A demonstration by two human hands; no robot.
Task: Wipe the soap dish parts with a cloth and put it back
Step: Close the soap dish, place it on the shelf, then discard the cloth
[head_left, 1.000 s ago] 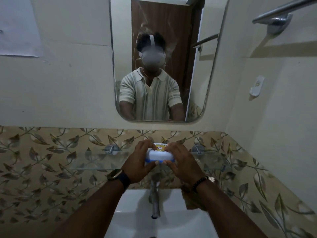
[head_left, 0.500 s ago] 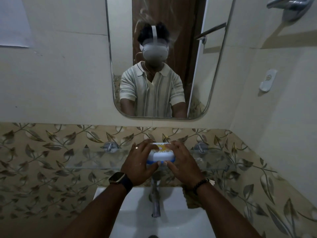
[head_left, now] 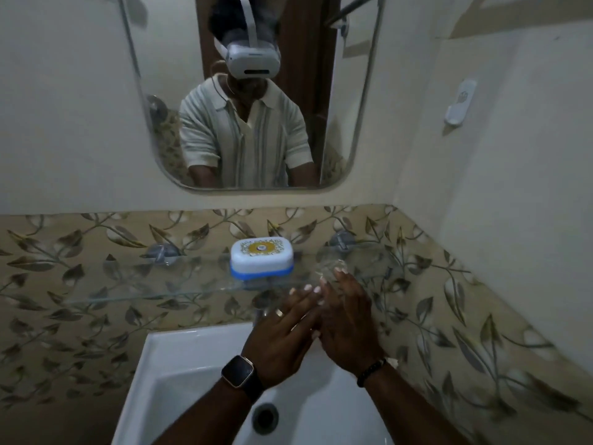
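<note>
- Soap dish (head_left: pixel 261 258), white lid closed over a blue base, sits on the glass shelf (head_left: pixel 128 284) against the leaf-patterned tile band (head_left: pixel 64 252), free of both your hands.
- Your left hand (head_left: pixel 282 342), watch on its wrist, is flat and spread over the basin, fingers stretched forward and gripping nothing.
- Your right hand (head_left: pixel 348 326), beaded band at its wrist, lies just beside the left, their fingers overlapping; it too is flat with fingers extended and empty, its fingertips reaching over the shelf's front edge.
- Below your forearms is the white sink (head_left: pixel 167 380) with its drain (head_left: pixel 264 417) in the middle.
- Above the shelf a mirror (head_left: pixel 154 91) hangs on the plain cream wall, reflecting you in a striped shirt.
- The dish stands near your hands, beyond and slightly left of your fingertips.
</note>
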